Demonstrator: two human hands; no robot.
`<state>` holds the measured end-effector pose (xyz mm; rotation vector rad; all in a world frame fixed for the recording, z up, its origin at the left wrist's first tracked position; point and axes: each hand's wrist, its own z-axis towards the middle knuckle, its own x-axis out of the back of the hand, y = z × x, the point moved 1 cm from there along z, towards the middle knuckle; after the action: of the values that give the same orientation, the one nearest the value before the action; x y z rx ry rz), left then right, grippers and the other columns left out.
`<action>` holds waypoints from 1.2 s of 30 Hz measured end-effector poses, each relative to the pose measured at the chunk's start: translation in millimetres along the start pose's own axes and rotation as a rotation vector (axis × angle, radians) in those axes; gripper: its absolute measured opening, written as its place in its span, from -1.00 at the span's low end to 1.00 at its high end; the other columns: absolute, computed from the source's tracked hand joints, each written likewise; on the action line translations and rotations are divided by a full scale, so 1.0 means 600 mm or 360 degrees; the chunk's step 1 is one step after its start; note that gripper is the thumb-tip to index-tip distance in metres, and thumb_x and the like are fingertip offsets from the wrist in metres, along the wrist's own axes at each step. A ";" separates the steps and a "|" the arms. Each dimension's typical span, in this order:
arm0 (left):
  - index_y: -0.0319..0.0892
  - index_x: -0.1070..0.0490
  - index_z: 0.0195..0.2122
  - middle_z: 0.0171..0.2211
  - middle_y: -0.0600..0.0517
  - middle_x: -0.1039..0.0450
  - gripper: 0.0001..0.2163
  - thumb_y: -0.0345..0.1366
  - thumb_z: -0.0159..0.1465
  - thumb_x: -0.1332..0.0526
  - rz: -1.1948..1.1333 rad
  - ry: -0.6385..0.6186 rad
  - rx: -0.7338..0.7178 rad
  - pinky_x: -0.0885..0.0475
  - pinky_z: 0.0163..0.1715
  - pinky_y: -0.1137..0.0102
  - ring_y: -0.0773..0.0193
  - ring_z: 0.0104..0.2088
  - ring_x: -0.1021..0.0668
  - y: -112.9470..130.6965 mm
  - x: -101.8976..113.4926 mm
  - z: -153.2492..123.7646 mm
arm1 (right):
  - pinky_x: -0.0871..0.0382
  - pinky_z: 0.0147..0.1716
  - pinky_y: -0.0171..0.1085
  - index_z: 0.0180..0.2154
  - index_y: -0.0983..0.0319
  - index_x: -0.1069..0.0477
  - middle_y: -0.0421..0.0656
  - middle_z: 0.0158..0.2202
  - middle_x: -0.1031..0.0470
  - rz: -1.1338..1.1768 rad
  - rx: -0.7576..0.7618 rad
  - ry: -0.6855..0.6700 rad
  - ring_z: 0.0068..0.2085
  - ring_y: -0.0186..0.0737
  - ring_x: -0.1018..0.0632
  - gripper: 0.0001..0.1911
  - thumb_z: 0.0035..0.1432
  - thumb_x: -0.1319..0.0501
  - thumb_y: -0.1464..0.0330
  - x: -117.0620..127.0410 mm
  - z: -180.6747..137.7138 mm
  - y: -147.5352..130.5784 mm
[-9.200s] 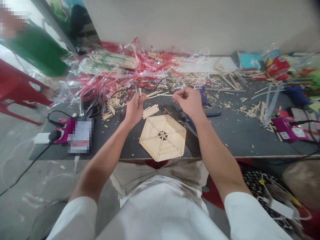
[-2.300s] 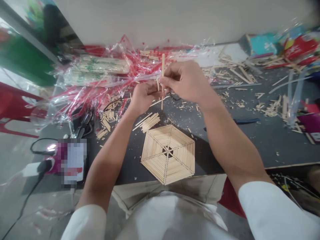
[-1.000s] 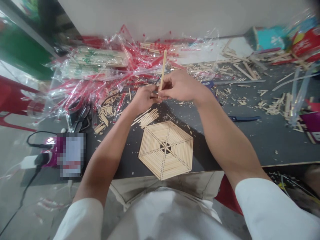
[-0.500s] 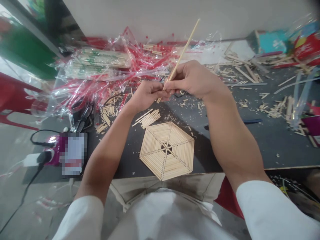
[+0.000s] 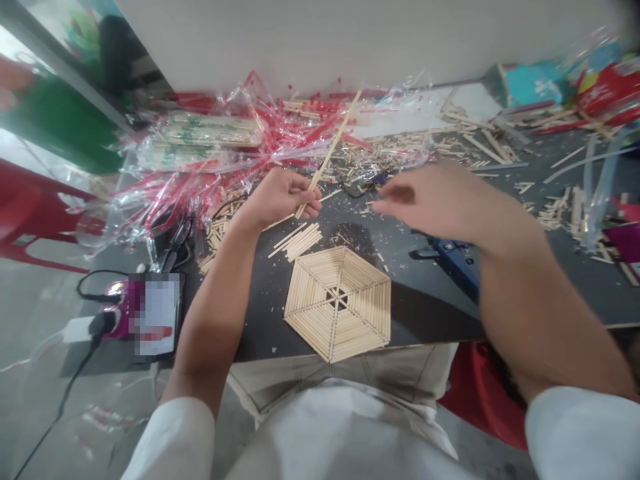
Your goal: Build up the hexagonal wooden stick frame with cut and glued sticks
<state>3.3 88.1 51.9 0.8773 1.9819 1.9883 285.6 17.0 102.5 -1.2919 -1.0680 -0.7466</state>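
Note:
My left hand (image 5: 283,197) is closed on a thin wooden stick (image 5: 337,143), which slants up and away to the right. Part of the stick is hidden by the fingers. Off to the right, my right hand (image 5: 425,203) is slightly blurred, its thumb and fingers parted with nothing visible between them. A hexagonal panel of wooden sticks (image 5: 363,313) lies flat near the table's front edge. Beyond its upper left corner rests a small row of short cut sticks (image 5: 304,241). Under my right forearm, a blue tool (image 5: 456,261) is partly covered.
Clear and red plastic wrappers with wrapped sticks (image 5: 210,130) cover the back left. Stick offcuts (image 5: 555,212) are scattered across the dark table (image 5: 410,313). A phone (image 5: 159,317) lies beside a purple power strip (image 5: 119,310) at the left. A teal box (image 5: 533,83) stands at the back right.
My right hand has let go of the long stick and moved right, toward me. The left hand still holds the stick, now lower and further left. The blue tool has come into view.

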 end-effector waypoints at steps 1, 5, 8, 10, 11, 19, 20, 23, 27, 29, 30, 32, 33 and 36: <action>-0.27 -0.60 -0.16 -0.43 -0.10 -0.62 -0.74 -0.23 0.22 -0.50 0.0001 0.0010 0.0033 -0.75 -0.13 0.13 0.01 -0.26 -0.76 -0.001 0.005 -0.001 | -0.55 -0.13 0.15 -0.17 0.13 -0.69 0.06 -0.23 -0.68 -0.0099 -0.0047 -0.0024 -0.21 0.15 -0.67 -0.66 0.29 -0.29 0.05 -0.003 -0.024 0.020; -0.29 -0.63 -0.17 -0.42 -0.14 -0.63 -0.74 -0.23 0.22 -0.50 0.0002 -0.0019 0.0131 -0.75 -0.07 0.02 -0.08 -0.20 -0.77 -0.005 0.020 -0.003 | -0.43 0.20 0.26 0.13 0.20 -0.59 0.31 0.16 -0.59 -0.0296 -0.0056 -0.0252 0.17 0.41 -0.59 -0.48 0.33 -0.22 0.03 -0.025 -0.136 0.108; -0.29 -0.62 -0.26 -0.41 -0.16 -0.65 -0.76 -0.23 0.20 -0.53 -0.0057 -0.0075 0.0136 -0.74 -0.11 0.04 -0.05 -0.25 -0.76 -0.015 0.023 0.001 | -0.22 0.33 0.36 0.46 0.21 -0.29 0.46 0.46 -0.22 -0.0383 -0.0234 -0.0288 0.46 0.65 -0.27 -0.09 0.23 -0.24 -0.11 -0.045 -0.208 0.160; -0.28 -0.62 -0.28 -0.39 -0.19 -0.66 -0.76 -0.22 0.18 -0.55 -0.0095 -0.0112 0.0131 -0.74 -0.12 0.06 -0.04 -0.24 -0.76 -0.023 0.022 0.004 | -0.08 0.43 0.33 0.60 0.17 0.04 0.45 0.54 -0.04 -0.0330 -0.0260 -0.0278 0.55 0.60 -0.12 0.09 0.25 -0.13 -0.24 -0.058 -0.236 0.179; -0.28 -0.63 -0.29 -0.38 -0.21 -0.66 -0.76 -0.22 0.18 -0.55 -0.0100 -0.0134 0.0127 -0.73 -0.12 0.06 -0.04 -0.23 -0.76 -0.026 0.021 0.005 | -0.03 0.46 0.32 0.62 0.17 0.17 0.46 0.55 -0.01 -0.0305 -0.0274 -0.0255 0.57 0.56 -0.07 0.15 0.25 -0.07 -0.28 -0.063 -0.244 0.186; -0.26 -0.68 -0.31 -0.40 -0.16 -0.67 -0.72 -0.14 0.15 -0.57 -0.0024 -0.0194 0.0158 -0.73 -0.18 0.11 0.05 -0.32 -0.75 -0.025 0.018 0.000 | 0.06 0.42 0.25 0.64 0.07 0.25 0.46 0.50 -0.07 -0.0160 -0.0295 -0.0237 0.57 0.52 -0.06 0.11 0.25 0.08 -0.28 -0.066 -0.247 0.192; -0.26 -0.68 -0.31 -0.41 -0.15 -0.66 -0.72 -0.14 0.15 -0.57 -0.0028 -0.0211 0.0144 -0.73 -0.19 0.12 0.06 -0.32 -0.75 -0.024 0.018 0.000 | 0.07 0.39 0.29 0.63 0.02 0.21 0.47 0.48 -0.09 -0.0168 -0.0324 -0.0212 0.56 0.56 -0.08 0.07 0.24 0.08 -0.26 -0.067 -0.249 0.190; -0.26 -0.68 -0.30 -0.41 -0.18 -0.66 -0.74 -0.17 0.15 -0.57 -0.0072 -0.0238 0.0110 -0.72 -0.14 0.06 0.00 -0.26 -0.75 -0.027 0.020 0.002 | 0.07 0.35 0.34 0.63 0.05 0.18 0.51 0.43 -0.14 -0.0243 -0.0342 -0.0175 0.49 0.69 -0.13 0.06 0.23 0.11 -0.21 -0.069 -0.254 0.180; -0.27 -0.69 -0.30 -0.40 -0.21 -0.65 -0.77 -0.23 0.13 -0.58 -0.0099 -0.0229 0.0138 -0.71 -0.08 -0.02 -0.07 -0.22 -0.76 -0.030 0.019 0.005 | -0.05 0.39 0.28 0.58 0.18 0.03 0.51 0.25 -0.33 -0.0358 -0.0304 -0.0270 0.37 0.68 -0.31 -0.07 0.33 0.19 -0.09 -0.058 -0.245 0.162; -0.27 -0.68 -0.32 -0.40 -0.21 -0.66 -0.76 -0.21 0.12 -0.59 -0.0088 -0.0209 0.0157 -0.72 -0.12 0.02 -0.03 -0.28 -0.76 -0.030 0.017 0.005 | -0.19 0.29 0.30 0.48 0.06 -0.16 0.46 0.20 -0.40 -0.0319 -0.0366 -0.0291 0.28 0.63 -0.43 -0.22 0.37 0.18 -0.07 -0.049 -0.230 0.152; -0.27 -0.67 -0.33 -0.40 -0.21 -0.67 -0.75 -0.20 0.12 -0.59 -0.0081 -0.0205 0.0160 -0.72 -0.15 0.05 0.00 -0.31 -0.75 -0.028 0.016 0.004 | -0.25 0.23 0.29 0.40 -0.04 -0.23 0.41 0.20 -0.42 -0.0261 -0.0393 -0.0296 0.24 0.59 -0.48 -0.30 0.37 0.15 -0.08 -0.045 -0.221 0.146; -0.27 -0.66 -0.32 -0.37 -0.21 -0.69 -0.73 -0.16 0.13 -0.57 -0.0064 -0.0220 0.0170 -0.72 -0.18 0.12 0.06 -0.33 -0.75 -0.022 0.014 0.002 | -0.36 0.11 0.24 0.25 -0.13 -0.34 0.30 0.20 -0.49 -0.0129 -0.0429 -0.0341 0.17 0.48 -0.56 -0.45 0.35 0.03 -0.08 -0.037 -0.197 0.127; -0.28 -0.65 -0.30 -0.33 -0.21 -0.70 -0.72 -0.15 0.15 -0.56 -0.0046 -0.0241 0.0194 -0.71 -0.18 0.15 0.08 -0.32 -0.75 -0.018 0.013 0.001 | -0.39 0.08 0.20 0.20 -0.11 -0.38 0.25 0.18 -0.53 -0.0076 -0.0423 -0.0389 0.15 0.42 -0.59 -0.51 0.34 -0.02 -0.05 -0.034 -0.183 0.115; -0.34 -0.63 -0.19 -0.20 -0.25 -0.72 -0.69 -0.15 0.23 -0.49 0.0049 -0.0290 0.0332 -0.69 -0.07 0.17 0.07 -0.18 -0.76 -0.003 0.009 -0.005 | -0.44 0.04 0.08 0.19 0.11 -0.43 0.11 0.10 -0.62 0.0024 -0.0357 -0.0554 0.07 0.26 -0.64 -0.52 0.33 -0.06 0.12 -0.023 -0.131 0.068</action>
<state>-3.4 88.5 51.7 1.0986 2.1059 1.6697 333.3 -55.0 78.3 -1.6627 -1.2756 -0.6570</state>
